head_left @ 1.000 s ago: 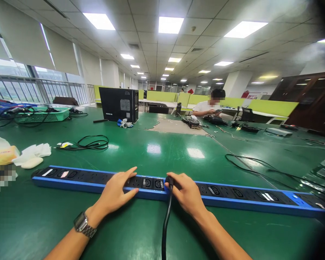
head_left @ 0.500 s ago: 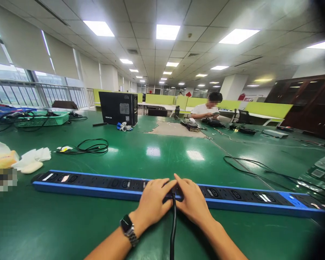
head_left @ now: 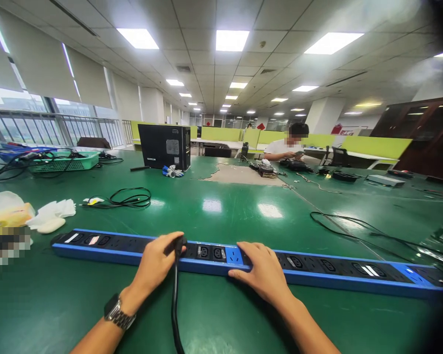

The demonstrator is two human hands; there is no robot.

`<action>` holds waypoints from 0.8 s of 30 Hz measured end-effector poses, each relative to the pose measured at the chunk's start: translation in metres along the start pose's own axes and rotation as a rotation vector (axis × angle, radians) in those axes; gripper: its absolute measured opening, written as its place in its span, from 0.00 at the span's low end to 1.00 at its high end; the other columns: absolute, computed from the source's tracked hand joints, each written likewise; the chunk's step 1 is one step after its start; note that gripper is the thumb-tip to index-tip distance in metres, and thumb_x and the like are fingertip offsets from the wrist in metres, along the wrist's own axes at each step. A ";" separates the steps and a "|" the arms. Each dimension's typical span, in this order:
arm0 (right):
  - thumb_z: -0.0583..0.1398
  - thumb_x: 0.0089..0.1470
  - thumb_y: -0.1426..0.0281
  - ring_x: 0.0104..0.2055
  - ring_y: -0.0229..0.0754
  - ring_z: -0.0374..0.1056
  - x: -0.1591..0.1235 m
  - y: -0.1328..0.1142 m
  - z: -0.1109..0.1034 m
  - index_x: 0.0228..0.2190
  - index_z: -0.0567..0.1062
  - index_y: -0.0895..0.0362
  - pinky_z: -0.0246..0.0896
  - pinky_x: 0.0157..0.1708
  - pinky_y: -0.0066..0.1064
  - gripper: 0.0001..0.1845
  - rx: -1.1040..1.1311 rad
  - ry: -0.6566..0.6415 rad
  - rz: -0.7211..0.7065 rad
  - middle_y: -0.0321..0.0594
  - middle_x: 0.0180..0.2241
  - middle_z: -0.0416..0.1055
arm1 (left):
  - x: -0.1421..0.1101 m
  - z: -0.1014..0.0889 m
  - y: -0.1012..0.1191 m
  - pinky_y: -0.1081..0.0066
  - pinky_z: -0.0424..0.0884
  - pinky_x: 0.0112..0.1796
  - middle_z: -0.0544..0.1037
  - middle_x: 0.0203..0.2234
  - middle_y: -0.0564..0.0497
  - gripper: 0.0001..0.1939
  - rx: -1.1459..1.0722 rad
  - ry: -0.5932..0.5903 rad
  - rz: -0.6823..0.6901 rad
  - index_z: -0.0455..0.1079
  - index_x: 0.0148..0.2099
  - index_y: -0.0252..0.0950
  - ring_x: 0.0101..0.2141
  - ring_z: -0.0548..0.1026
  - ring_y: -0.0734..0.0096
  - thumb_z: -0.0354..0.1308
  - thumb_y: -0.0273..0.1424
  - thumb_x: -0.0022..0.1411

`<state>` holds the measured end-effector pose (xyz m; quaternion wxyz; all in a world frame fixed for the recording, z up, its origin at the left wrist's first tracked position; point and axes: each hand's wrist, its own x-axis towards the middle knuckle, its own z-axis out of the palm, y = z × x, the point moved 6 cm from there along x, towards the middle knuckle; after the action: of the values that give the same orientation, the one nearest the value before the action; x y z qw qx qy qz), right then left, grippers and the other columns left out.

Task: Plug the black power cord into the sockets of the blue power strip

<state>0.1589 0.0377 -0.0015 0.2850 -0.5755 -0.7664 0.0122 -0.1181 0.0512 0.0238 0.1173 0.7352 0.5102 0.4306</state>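
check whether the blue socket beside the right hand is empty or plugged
Empty: the blue socket shows bare slots, and the black plug is held in the left hand, farther left.

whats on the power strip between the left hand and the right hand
In the head view, black sockets, then a blue socket panel nearest the right hand, show on the power strip between it and the left hand.
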 end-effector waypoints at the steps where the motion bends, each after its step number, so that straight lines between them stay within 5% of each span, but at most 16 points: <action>1: 0.68 0.41 0.52 0.49 0.53 0.66 0.000 0.000 0.000 0.49 0.73 0.51 0.58 0.50 0.49 0.34 0.002 0.002 0.000 0.45 0.47 0.74 | -0.001 0.003 -0.001 0.63 0.72 0.43 0.81 0.41 0.49 0.15 -0.004 -0.038 0.012 0.73 0.49 0.40 0.41 0.78 0.61 0.58 0.38 0.61; 8: 0.68 0.41 0.52 0.50 0.53 0.66 0.001 0.002 -0.002 0.49 0.73 0.53 0.57 0.51 0.49 0.34 0.020 -0.033 0.028 0.45 0.48 0.74 | 0.001 0.021 0.009 0.63 0.70 0.46 0.80 0.43 0.49 0.14 0.040 -0.204 0.081 0.73 0.49 0.41 0.43 0.76 0.61 0.57 0.36 0.62; 11: 0.66 0.46 0.55 0.51 0.53 0.65 0.003 -0.006 -0.003 0.51 0.72 0.54 0.57 0.52 0.49 0.31 0.075 -0.019 0.037 0.45 0.49 0.73 | 0.001 0.018 0.006 0.59 0.67 0.50 0.79 0.46 0.48 0.22 0.096 -0.206 0.078 0.69 0.56 0.41 0.47 0.74 0.57 0.61 0.36 0.59; 15: 0.64 0.51 0.61 0.50 0.51 0.66 0.015 -0.050 0.004 0.52 0.71 0.54 0.59 0.51 0.47 0.27 0.143 0.026 -0.068 0.46 0.49 0.73 | 0.000 0.015 -0.001 0.55 0.67 0.51 0.78 0.47 0.46 0.42 0.148 -0.195 0.026 0.52 0.67 0.41 0.49 0.73 0.54 0.65 0.37 0.54; 20: 0.63 0.52 0.66 0.47 0.50 0.67 0.039 -0.117 0.034 0.53 0.70 0.51 0.60 0.48 0.46 0.25 0.161 -0.048 -0.223 0.44 0.46 0.75 | -0.003 0.021 0.001 0.52 0.61 0.57 0.77 0.51 0.47 0.43 0.178 -0.233 0.083 0.48 0.68 0.43 0.51 0.73 0.56 0.62 0.29 0.53; 24: 0.59 0.55 0.71 0.44 0.45 0.67 0.050 -0.130 0.032 0.46 0.73 0.47 0.53 0.52 0.47 0.16 0.236 -0.001 -0.250 0.36 0.41 0.77 | -0.004 0.023 -0.001 0.51 0.58 0.59 0.76 0.52 0.48 0.44 0.201 -0.237 0.070 0.47 0.68 0.43 0.52 0.72 0.58 0.60 0.25 0.52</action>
<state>0.0223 0.0479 0.0380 0.3496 -0.4380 -0.8255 0.0670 -0.1018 0.0549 0.0073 0.0874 0.8063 0.5074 0.2911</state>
